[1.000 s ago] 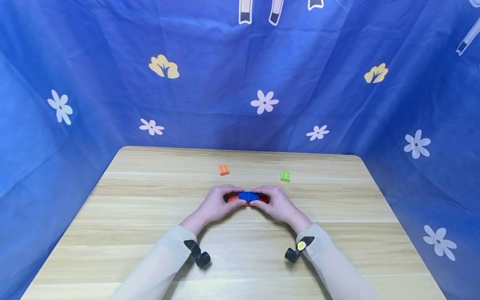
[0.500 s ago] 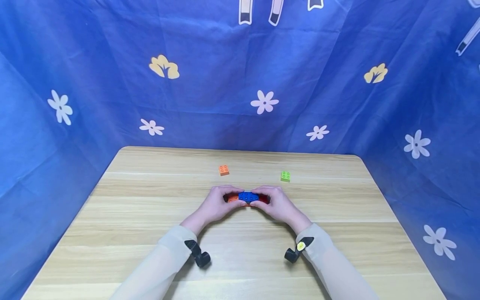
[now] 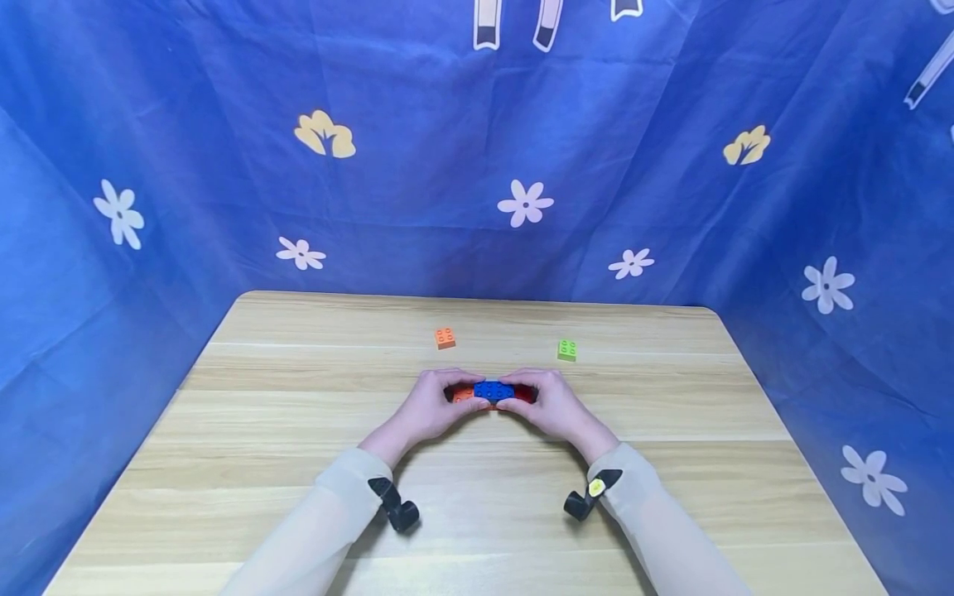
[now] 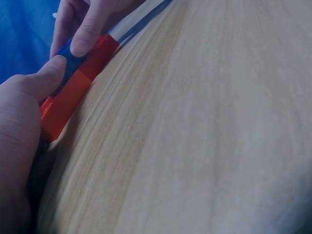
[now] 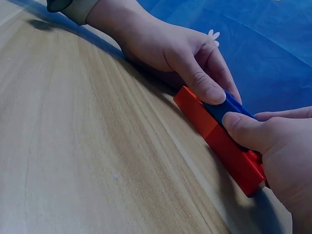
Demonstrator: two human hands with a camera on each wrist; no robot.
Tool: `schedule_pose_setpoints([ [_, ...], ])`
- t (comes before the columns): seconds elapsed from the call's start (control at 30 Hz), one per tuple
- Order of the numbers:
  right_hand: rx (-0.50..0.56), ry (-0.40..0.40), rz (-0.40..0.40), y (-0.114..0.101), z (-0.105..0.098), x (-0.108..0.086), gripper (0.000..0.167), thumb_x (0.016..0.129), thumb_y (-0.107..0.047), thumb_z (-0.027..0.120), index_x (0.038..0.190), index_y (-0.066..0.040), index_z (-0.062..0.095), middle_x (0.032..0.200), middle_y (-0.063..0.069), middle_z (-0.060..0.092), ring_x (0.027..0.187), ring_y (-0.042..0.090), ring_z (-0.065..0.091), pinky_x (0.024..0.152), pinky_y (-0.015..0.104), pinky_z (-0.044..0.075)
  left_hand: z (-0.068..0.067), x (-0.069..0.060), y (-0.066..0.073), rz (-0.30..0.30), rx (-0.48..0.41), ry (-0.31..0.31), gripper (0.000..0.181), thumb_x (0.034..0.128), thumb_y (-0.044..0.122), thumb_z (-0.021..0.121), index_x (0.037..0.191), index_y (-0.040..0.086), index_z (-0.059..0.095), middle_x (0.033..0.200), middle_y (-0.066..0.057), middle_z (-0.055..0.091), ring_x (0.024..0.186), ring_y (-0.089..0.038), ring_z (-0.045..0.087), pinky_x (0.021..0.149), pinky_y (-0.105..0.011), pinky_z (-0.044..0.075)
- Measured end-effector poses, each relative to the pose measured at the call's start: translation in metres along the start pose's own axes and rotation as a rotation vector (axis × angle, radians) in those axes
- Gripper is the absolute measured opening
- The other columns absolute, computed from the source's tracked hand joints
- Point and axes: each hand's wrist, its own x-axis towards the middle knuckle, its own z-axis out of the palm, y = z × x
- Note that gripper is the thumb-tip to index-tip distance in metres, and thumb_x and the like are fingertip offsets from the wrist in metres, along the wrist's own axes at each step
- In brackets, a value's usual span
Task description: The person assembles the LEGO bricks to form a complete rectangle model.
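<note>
Blue cloth (image 3: 417,165) hangs behind the bench (image 3: 298,372) and along its left and right sides, lightly creased and folded. White flowers (image 3: 526,204) and yellow tufts (image 3: 325,134) are printed on it, with pale, dark-tipped strips (image 3: 488,21) cut off at the top edge. The bench has pale wood grain and rounded far corners; a soft sheen (image 3: 484,505) lies on its near middle.

Top brick (image 3: 494,391) is blue, left lower brick (image 5: 195,111) orange, right lower brick (image 5: 238,165) red, loose left brick (image 3: 445,338) orange, loose right brick (image 3: 567,350) lime green; tabletop (image 3: 492,513) pale tan with streaky wood grain, backdrop (image 3: 417,108) blue with white flowers (image 3: 526,204) and yellow bushes (image 3: 342,142), sleeves (image 3: 313,513) off-white, wrist cameras (image 3: 403,515) black.
</note>
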Motion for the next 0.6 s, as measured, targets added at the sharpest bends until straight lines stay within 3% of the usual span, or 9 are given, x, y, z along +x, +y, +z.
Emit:
schedule_pose_setpoints([
  [0.6,0.026,0.007,0.011,0.0056,0.0025,0.0007,0.038,0.087,-0.030,0.090,0.121,-0.015,0.081,0.118,-0.004,0.077,0.114,0.013,0.070,0.103,0.036,0.054,-0.0001,-0.0001,0.0044,-0.021,0.022,-0.008,0.042,0.0890,0.039,0.088,0.123,0.017,0.080,0.119,0.003,0.076,0.116,-0.017,0.068,0.103,-0.040,0.053],
])
